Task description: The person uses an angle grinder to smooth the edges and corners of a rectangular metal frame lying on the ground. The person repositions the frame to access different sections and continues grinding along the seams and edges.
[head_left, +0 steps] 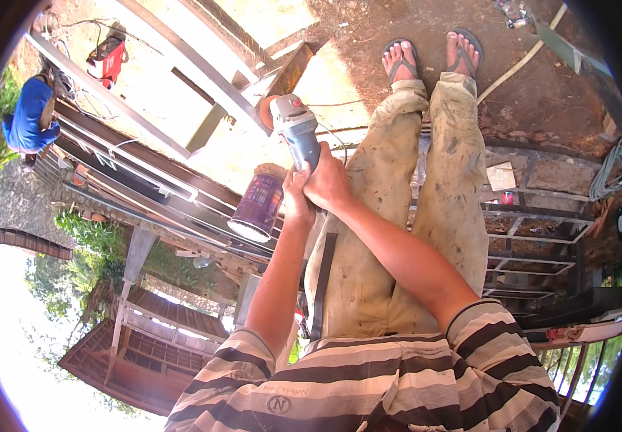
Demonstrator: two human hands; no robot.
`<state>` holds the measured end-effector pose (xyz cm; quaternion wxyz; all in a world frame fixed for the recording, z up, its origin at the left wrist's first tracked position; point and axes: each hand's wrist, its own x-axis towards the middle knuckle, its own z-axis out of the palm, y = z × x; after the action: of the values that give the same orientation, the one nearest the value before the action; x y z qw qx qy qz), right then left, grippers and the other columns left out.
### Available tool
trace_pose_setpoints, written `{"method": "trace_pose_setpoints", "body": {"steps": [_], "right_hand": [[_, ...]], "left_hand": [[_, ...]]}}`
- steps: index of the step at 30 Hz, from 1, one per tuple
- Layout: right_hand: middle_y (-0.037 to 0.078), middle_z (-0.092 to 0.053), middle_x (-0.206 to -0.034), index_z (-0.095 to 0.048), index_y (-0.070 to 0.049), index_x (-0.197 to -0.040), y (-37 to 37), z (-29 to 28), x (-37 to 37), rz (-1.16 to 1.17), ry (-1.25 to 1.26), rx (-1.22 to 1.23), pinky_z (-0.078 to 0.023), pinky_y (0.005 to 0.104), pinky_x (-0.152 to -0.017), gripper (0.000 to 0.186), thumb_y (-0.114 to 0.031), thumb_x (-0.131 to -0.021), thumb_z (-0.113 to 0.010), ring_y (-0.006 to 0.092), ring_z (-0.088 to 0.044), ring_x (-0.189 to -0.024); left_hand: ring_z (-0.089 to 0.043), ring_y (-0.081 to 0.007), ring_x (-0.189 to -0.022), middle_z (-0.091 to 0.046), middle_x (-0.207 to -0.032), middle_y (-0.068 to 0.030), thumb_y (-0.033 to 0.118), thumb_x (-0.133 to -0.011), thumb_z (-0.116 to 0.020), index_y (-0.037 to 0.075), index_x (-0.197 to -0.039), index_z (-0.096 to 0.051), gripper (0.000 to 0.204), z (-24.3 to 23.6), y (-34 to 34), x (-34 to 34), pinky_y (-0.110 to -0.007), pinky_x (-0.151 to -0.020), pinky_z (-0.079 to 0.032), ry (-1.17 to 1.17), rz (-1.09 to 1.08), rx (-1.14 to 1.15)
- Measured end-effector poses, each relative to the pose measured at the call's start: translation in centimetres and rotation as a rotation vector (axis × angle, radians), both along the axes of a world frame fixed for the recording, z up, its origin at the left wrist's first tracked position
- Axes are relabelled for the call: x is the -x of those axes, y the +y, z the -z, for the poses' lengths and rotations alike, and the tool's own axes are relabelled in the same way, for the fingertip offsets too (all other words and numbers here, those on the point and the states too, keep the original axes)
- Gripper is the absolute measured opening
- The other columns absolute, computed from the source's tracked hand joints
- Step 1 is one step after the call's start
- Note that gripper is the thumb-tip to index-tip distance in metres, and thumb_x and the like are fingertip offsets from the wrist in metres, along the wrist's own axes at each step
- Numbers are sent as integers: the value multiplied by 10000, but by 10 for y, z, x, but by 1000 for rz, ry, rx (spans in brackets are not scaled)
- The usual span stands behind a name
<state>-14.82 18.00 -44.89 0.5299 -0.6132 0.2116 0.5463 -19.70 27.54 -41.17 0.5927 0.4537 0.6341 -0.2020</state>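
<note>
An angle grinder [299, 135] with a grey head, a blue-grey body and a reddish-brown disc [267, 112] is held in both my hands. My right hand [329, 180] wraps round its body from the right. Lower down, at the rear of the grinder, my left hand [296, 198] is closed round it, its fingers partly hidden. The disc is beside a long metal bar [203, 65] that slants in from the upper left; whether they touch I cannot tell. Left of my left hand stands a purple can [257, 205] with a pale end.
Metal beams [109, 97] cross the sunlit ground at the left. A red machine with cables [109, 61] lies beyond them, near a person in a blue shirt [33, 119]. Dark metal frames [527, 241] and a coiled hose [611, 171] are at the right. My sandalled feet [401, 60] stand on dirt.
</note>
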Motion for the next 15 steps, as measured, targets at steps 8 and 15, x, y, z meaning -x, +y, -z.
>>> {"method": "trace_pose_setpoints", "body": {"steps": [8, 15], "right_hand": [[345, -697, -895, -479, 60, -1107, -1, -1, -1, 13, -4, 4, -565, 578, -799, 452, -236, -868, -724, 525, -714, -893], [342, -696, -896, -485, 58, -1130, 1, 2, 0, 17, 18, 1, -562, 573, -798, 465, -233, -861, -729, 526, -710, -890]], "left_hand": [[-668, -243, -1099, -684, -1190, -117, 384, -985, -708, 2, -1332, -578, 532, 0, -3, -1, -403, -973, -537, -7, -21, 0], [-663, -248, -1120, -680, -1212, -127, 395, -982, -706, -7, -1347, -569, 560, 7, -2, -5, -403, -991, -530, -11, -8, -6]]}}
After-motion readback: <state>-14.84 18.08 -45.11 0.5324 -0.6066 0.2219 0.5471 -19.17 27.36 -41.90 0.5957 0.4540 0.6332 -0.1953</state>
